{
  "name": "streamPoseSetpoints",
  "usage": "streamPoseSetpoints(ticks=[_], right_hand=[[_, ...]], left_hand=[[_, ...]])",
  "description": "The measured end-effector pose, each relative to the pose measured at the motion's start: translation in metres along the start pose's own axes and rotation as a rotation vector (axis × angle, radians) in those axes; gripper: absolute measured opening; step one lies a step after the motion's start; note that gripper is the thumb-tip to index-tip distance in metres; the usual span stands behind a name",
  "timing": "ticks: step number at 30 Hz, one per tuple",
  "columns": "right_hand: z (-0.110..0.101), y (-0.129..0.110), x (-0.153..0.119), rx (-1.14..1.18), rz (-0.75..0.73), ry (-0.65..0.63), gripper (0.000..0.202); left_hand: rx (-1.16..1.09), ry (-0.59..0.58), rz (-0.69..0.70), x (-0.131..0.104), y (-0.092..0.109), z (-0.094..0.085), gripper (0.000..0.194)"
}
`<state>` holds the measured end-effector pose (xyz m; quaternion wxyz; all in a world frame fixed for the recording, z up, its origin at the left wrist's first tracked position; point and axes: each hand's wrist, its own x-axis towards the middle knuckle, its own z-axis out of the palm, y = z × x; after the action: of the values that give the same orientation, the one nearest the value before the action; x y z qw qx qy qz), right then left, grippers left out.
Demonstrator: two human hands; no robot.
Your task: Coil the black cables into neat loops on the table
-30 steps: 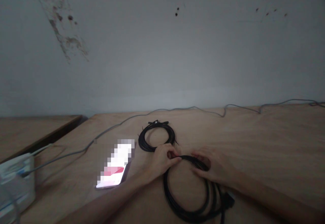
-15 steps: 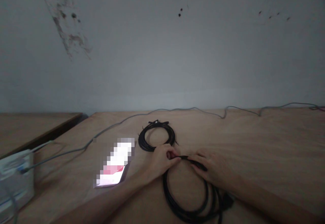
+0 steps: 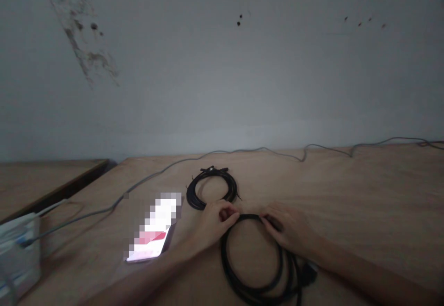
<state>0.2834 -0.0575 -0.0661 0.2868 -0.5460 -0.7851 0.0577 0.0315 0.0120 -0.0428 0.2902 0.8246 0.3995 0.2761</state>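
Observation:
A loosely coiled black cable point(image 3: 255, 291) lies on the wooden table in front of me. My left hand point(image 3: 218, 220) pinches the far side of its loop between thumb and fingers. A short way to the right, my right hand point(image 3: 289, 227) is closed on the same stretch of cable. Between the two hands the cable bends in a shallow arc. Under my right forearm sits a dark plug-like end point(image 3: 308, 274), too dim to make out fully. Just beyond my left hand rests a second black cable coil point(image 3: 194, 195), with its ends lying at the back.
A lit phone point(image 3: 152, 232) lies left of my left forearm. At the left edge stands a white box point(image 3: 21, 255) with a grey cord point(image 3: 149, 176) running from it along the back of the table point(image 3: 364, 195). Behind is a grey wall point(image 3: 277, 79); a gap separates another tabletop point(image 3: 45, 176).
The cable between my hands has gone from a nearly straight, bunched stretch to a smooth arc joined to the loop. The view has shifted slightly to the right.

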Motion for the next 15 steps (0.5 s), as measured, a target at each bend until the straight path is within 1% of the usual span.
streamPoseSetpoints(ticks=[3, 5, 7, 11, 15], right_hand=[[0.004, 0.004, 0.000, 0.006, 0.034, 0.013, 0.025], [0.005, 0.005, 0.000, 0.036, 0.056, 0.036, 0.025], [0.005, 0.006, 0.001, 0.076, 0.081, 0.052, 0.026], [0.005, 0.007, 0.003, 0.109, 0.126, 0.059, 0.025], [0.006, 0.010, 0.002, 0.134, 0.144, 0.065, 0.024]], left_hand=[[-0.102, 0.011, -0.040, -0.011, 0.005, -0.003, 0.029], [-0.168, 0.009, -0.075, -0.019, 0.010, -0.006, 0.032], [-0.217, 0.030, -0.110, -0.028, 0.017, -0.008, 0.032], [-0.202, 0.053, -0.090, -0.040, 0.026, -0.012, 0.031], [-0.193, 0.053, -0.104, -0.044, 0.025, -0.013, 0.032]])
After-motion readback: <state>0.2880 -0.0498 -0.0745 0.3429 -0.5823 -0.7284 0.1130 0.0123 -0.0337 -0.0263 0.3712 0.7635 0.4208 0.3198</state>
